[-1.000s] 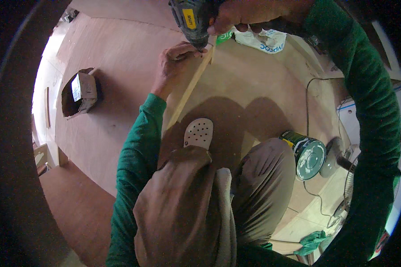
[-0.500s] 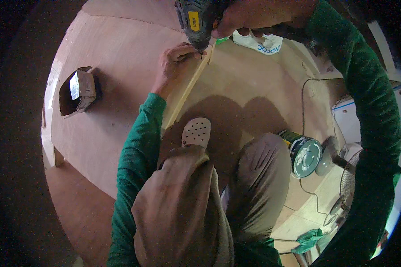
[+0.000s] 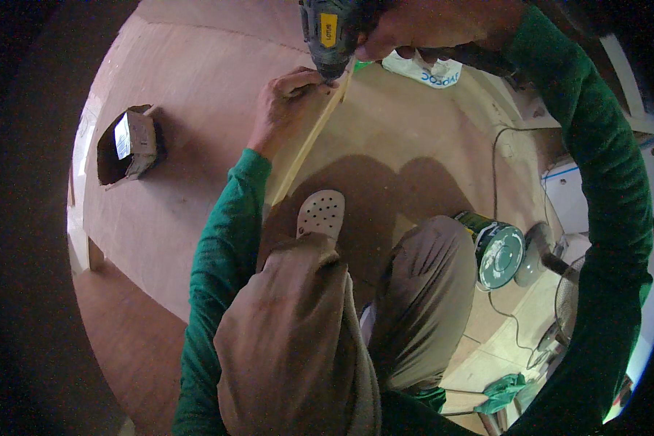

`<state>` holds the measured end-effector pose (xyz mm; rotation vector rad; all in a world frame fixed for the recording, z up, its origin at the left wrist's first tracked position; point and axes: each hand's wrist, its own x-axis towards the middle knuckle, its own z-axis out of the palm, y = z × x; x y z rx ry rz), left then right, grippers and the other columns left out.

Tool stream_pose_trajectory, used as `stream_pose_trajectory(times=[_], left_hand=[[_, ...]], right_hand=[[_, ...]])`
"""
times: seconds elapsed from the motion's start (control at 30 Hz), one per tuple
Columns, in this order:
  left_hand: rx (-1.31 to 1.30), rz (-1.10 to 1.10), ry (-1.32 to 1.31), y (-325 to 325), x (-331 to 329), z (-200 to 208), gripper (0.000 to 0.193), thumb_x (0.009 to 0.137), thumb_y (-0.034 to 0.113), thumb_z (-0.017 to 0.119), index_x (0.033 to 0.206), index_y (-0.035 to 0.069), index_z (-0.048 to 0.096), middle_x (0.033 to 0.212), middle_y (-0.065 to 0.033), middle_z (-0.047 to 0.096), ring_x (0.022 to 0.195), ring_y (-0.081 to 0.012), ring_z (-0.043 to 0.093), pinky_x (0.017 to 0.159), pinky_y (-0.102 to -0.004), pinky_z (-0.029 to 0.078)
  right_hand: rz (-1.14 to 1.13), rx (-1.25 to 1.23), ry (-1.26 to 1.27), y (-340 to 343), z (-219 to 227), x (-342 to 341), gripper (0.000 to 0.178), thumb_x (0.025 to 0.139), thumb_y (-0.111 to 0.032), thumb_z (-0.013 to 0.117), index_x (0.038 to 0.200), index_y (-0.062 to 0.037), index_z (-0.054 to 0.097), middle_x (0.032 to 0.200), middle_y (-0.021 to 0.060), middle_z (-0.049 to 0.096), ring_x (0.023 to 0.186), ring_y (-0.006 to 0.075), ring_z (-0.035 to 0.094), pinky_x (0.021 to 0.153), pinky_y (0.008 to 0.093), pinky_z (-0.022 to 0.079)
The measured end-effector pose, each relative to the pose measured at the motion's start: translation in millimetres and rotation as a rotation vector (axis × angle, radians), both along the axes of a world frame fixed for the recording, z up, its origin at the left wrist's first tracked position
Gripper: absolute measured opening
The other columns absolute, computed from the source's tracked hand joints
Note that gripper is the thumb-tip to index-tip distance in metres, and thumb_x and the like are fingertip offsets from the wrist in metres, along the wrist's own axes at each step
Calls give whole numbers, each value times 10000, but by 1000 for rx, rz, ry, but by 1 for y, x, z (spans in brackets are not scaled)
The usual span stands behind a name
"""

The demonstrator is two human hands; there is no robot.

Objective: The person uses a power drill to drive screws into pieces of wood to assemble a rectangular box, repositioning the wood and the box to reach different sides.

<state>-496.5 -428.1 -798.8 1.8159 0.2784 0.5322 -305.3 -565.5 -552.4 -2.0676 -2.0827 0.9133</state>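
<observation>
At the top of the head view my right hand is closed round a dark power drill with a yellow label. Its chuck points down at the edge of a large plywood panel. My left hand rests on the panel, thumb and fingers pinched right beside the chuck. Whatever those fingertips hold is too small to make out. A pale wooden edge strip runs from under the drill toward my foot. The drill's tip is hidden among the fingertips.
On the panel at left lies a torn cardboard box. A lidded bucket stands right of my knee, with a fan and a cable beyond. A white bag lies at the far side, a green cloth at lower right.
The drill has shifted slightly right and down, its chuck now closer to the panel edge. The small dark tip seen below it before is now hidden. My left hand stays nearly in place.
</observation>
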Motion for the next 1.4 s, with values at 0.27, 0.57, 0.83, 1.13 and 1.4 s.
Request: stream_pose_trajectory(times=[0.27,0.57,0.83,1.13,1.4], left_hand=[[123,8,63,1,2,0,98,921,43,742,995,-15,770,1005,-78,764,911,-142,716,837,-282,557],[143,-16,93,-2,0,5,112,926,69,736,1000,-4,776,1004,-85,764,894,-194,721,855,-325,555],[137,-6,59,-7,3,8,142,939,112,738,1018,4,787,976,-106,766,878,-215,734,844,-351,567],[165,3,212,-5,4,5,161,893,111,782,1018,10,787,1020,-133,754,966,-270,725,889,-385,557],[706,243,234,-36,-10,0,599,766,165,840,1298,-11,629,1387,-169,615,1273,-384,571,1110,-472,471]], right_hand=[[8,-11,-3,6,-6,0,471,819,-329,877,1175,-74,701,1004,125,764,950,304,735,885,434,573],[16,-25,-4,12,-10,-6,474,818,-330,876,1178,-77,699,1000,132,762,944,313,734,878,438,572],[32,-31,-2,18,-13,-7,476,817,-332,875,1180,-79,698,996,137,760,939,320,733,871,442,571],[55,-20,13,23,-17,-9,479,816,-334,873,1183,-82,695,993,144,758,934,328,731,863,445,570],[77,-12,16,23,-18,-10,481,816,-335,872,1185,-84,694,989,150,756,929,336,730,857,449,570]])
